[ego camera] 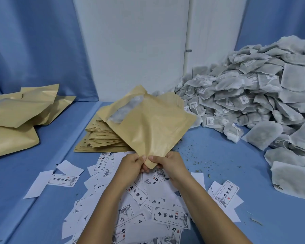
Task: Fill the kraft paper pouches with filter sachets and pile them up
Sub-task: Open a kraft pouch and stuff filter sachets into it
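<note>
The left hand and right hand are pinching one corner of the kraft pouch (a sachet is peeking from its mouth), holding it up in front of the pouch stack.

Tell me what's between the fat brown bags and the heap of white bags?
The head view shows a stack of flat brown bags there, and the lifted bag pinched by the left hand and the right hand.
</note>
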The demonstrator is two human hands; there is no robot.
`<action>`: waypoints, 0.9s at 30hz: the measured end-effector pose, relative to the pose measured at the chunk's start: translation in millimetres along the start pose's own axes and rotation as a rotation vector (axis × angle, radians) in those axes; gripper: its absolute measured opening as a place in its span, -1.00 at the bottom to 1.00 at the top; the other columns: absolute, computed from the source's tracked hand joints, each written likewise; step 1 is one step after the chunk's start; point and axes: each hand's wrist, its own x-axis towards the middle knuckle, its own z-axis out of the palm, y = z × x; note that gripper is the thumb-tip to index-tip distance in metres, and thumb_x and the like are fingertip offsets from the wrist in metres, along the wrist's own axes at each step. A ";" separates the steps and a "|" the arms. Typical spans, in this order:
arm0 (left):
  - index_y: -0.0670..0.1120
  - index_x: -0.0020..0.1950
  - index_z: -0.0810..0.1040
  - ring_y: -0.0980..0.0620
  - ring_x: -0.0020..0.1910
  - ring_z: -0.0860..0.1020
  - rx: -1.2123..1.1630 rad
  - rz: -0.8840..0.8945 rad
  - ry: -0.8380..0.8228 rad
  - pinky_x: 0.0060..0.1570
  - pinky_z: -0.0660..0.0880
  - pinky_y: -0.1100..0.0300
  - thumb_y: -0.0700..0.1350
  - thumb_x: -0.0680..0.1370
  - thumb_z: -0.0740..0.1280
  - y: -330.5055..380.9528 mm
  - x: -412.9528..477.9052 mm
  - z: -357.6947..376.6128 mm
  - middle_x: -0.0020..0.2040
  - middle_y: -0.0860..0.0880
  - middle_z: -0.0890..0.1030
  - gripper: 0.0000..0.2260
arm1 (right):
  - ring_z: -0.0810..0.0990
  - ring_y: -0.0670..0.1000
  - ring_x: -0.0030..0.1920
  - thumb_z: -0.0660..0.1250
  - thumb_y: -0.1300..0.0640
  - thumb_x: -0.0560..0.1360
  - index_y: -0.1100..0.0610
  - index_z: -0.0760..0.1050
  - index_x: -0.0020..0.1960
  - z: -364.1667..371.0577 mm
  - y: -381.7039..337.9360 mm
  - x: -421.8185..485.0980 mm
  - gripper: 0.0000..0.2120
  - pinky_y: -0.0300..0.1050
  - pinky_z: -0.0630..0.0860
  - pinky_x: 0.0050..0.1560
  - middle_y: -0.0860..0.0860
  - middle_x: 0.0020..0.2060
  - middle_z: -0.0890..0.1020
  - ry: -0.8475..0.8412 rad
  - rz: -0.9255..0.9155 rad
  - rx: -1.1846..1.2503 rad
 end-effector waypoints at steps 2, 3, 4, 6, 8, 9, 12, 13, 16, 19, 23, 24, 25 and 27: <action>-0.08 -0.28 0.50 0.09 -0.36 0.57 0.026 0.009 0.013 -0.19 0.47 0.16 -0.12 0.64 0.21 1.1 0.1 1.7 -0.47 0.06 0.61 -0.70 | 0.65 0.17 -0.33 0.42 0.35 0.43 0.46 0.58 -0.15 -0.3 1.4 1.2 -0.87 -0.15 0.56 -0.28 0.28 -0.27 0.67 0.021 0.000 -0.001; -0.07 -0.29 0.49 0.15 -0.39 0.56 0.053 0.014 0.020 -0.22 0.45 0.18 -0.12 0.64 0.21 1.2 0.1 2.9 -0.47 0.05 0.60 -0.70 | 0.65 0.23 -0.26 0.43 0.33 0.43 0.52 0.55 -0.11 -0.2 3.3 2.1 -0.80 -0.09 0.56 -0.21 0.37 -0.21 0.65 0.032 0.002 -0.011; -0.05 -0.29 0.48 0.23 -0.45 0.52 0.080 0.023 0.025 -0.26 0.42 0.20 -0.12 0.64 0.21 1.4 -0.2 4.0 -0.46 0.05 0.60 -0.70 | 0.65 0.26 -0.20 0.43 0.32 0.44 0.54 0.54 -0.07 0.6 4.8 3.1 -0.75 -0.06 0.56 -0.15 0.41 -0.16 0.64 0.032 0.011 -0.011; -0.03 -0.32 0.47 0.29 -0.52 0.46 0.124 0.047 0.037 -0.33 0.36 0.26 -0.13 0.63 0.23 0.6 0.4 3.6 -0.45 0.06 0.59 -0.70 | 0.67 0.22 -0.11 0.40 0.29 0.47 0.46 0.57 0.00 1.4 4.3 4.6 -0.79 -0.07 0.59 -0.08 0.33 -0.09 0.67 0.032 0.019 0.046; -0.02 -0.32 0.48 0.27 -0.48 0.48 0.167 0.063 0.045 -0.38 0.35 0.33 -0.13 0.62 0.25 -0.6 0.9 0.4 -0.43 0.08 0.58 -0.70 | 0.68 0.15 -0.01 0.41 0.27 0.47 0.34 0.57 0.07 -4.6 0.7 7.9 -0.79 -0.07 0.60 0.00 0.20 -0.03 0.69 0.124 0.006 0.169; -0.03 -0.30 0.51 0.21 -0.40 0.54 0.167 0.061 0.045 -0.36 0.38 0.31 -0.13 0.61 0.26 -0.4 1.1 -0.4 -0.40 0.07 0.59 -0.73 | 0.67 0.12 0.02 0.43 0.27 0.46 0.30 0.57 0.07 -10.2 -1.2 10.7 -0.79 -0.05 0.59 0.05 0.16 -0.01 0.69 0.185 -0.010 0.218; -0.18 -0.13 0.58 -0.13 -0.17 0.61 0.120 0.053 0.069 -0.13 0.51 0.05 -0.12 0.62 0.25 0.3 1.9 2.3 -0.22 -0.13 0.63 -0.79 | 0.67 0.12 0.03 0.48 0.31 0.40 0.26 0.59 0.01 -19.6 -2.9 14.1 -0.80 0.05 0.56 0.16 0.13 -0.03 0.70 0.277 -0.030 0.296; -0.23 -0.08 0.58 -0.15 -0.18 0.61 0.046 0.036 0.084 -0.08 0.53 -0.01 -0.13 0.63 0.24 1.0 1.4 4.0 -0.19 -0.17 0.62 -0.79 | 0.67 0.11 0.03 0.49 0.32 0.38 0.27 0.59 0.03 -19.6 -2.2 13.7 -0.77 0.06 0.55 0.17 0.14 -0.03 0.70 0.284 -0.019 0.302; -0.22 -0.01 0.58 -0.06 -0.20 0.67 -0.405 -0.076 0.014 -0.17 0.63 0.05 -0.21 0.58 0.32 1.6 -1.5 6.0 -0.14 -0.11 0.67 -0.92 | 0.67 0.12 0.05 0.49 0.30 0.39 0.31 0.57 0.08 -18.2 -2.8 13.5 -0.71 0.04 0.56 0.16 0.15 0.00 0.69 0.221 0.013 0.313; -0.23 -0.05 0.61 0.01 -0.30 0.67 -0.477 -0.097 -0.003 -0.35 0.58 0.26 -0.26 0.51 0.41 3.5 -5.4 6.6 -0.22 -0.11 0.70 -0.95 | 0.68 0.04 -0.09 0.46 0.26 0.44 0.26 0.59 -0.06 -24.8 -6.2 13.7 -0.89 -0.14 0.59 -0.04 0.10 -0.11 0.71 0.245 -0.017 0.316; -0.21 -0.12 0.63 -0.05 -0.29 0.64 -0.390 -0.091 0.099 -0.23 0.59 0.14 -0.25 0.51 0.42 5.7 -5.7 8.0 -0.20 -0.16 0.68 -0.97 | 0.61 -0.13 -0.29 0.48 0.23 0.42 0.14 0.61 -0.22 -33.5 -8.7 15.7 -0.92 -0.38 0.50 -0.31 -0.06 -0.30 0.68 0.397 -0.158 0.105; -0.19 -0.11 0.63 -0.06 -0.26 0.63 -0.380 -0.086 0.105 -0.16 0.58 0.11 -0.24 0.51 0.42 6.0 -5.1 7.9 -0.20 -0.14 0.69 -0.98 | 0.62 -0.11 -0.29 0.48 0.23 0.42 0.15 0.61 -0.22 -33.3 -8.2 16.1 -0.93 -0.35 0.52 -0.29 -0.05 -0.30 0.69 0.381 -0.154 0.104; -0.18 -0.11 0.63 -0.06 -0.25 0.63 -0.370 -0.075 0.100 -0.13 0.56 0.11 -0.24 0.51 0.41 5.9 -4.1 8.2 -0.22 -0.11 0.69 -0.98 | 0.62 -0.08 -0.26 0.48 0.23 0.43 0.15 0.61 -0.20 -33.7 -7.1 17.3 -0.94 -0.30 0.54 -0.23 -0.02 -0.27 0.69 0.356 -0.135 0.121; -0.13 -0.12 0.60 0.02 -0.30 0.62 -0.332 -0.049 0.109 -0.16 0.53 0.17 -0.23 0.52 0.40 3.8 -2.0 8.0 -0.32 0.03 0.65 -0.96 | 0.63 0.00 -0.15 0.44 0.22 0.46 0.15 0.60 -0.14 -35.3 -7.4 19.9 -0.97 -0.16 0.56 -0.09 0.03 -0.17 0.69 0.347 -0.090 0.208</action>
